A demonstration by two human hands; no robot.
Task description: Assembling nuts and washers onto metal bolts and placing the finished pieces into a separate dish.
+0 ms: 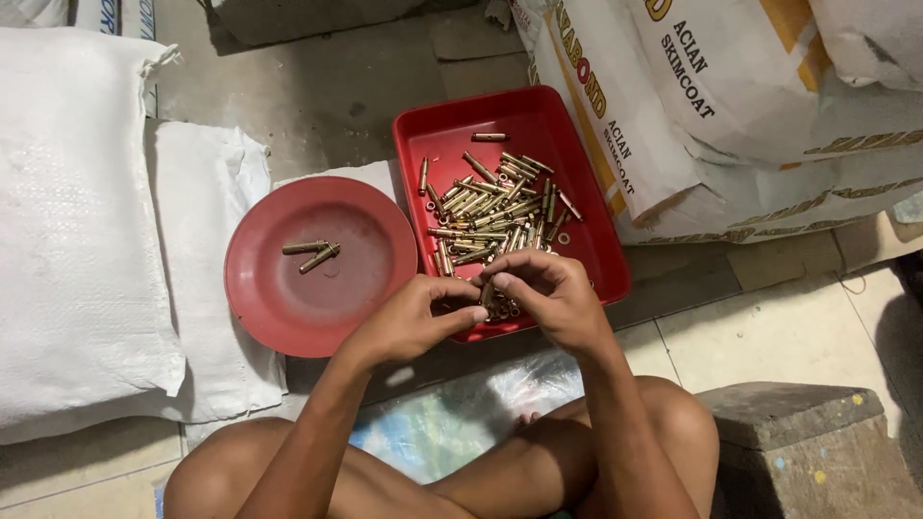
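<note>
A red rectangular tray point(596, 221) on the floor holds several brass-coloured sleeve bolts point(490, 207) and small washers. To its left a round red plate point(365, 240) carries two of the same bolts point(312, 254). My left hand point(413, 317) and my right hand point(548, 293) meet over the tray's near edge. Together they pinch one small bolt point(487, 292) between the fingertips, with the bolt mostly hidden by the fingers.
White woven sacks point(77, 221) lie flat at the left, and stacked printed sacks point(750, 115) rise at the right behind the tray. A concrete block point(798, 432) stands at the lower right. My bare knees frame the bottom, above a shiny plastic sheet point(452, 423).
</note>
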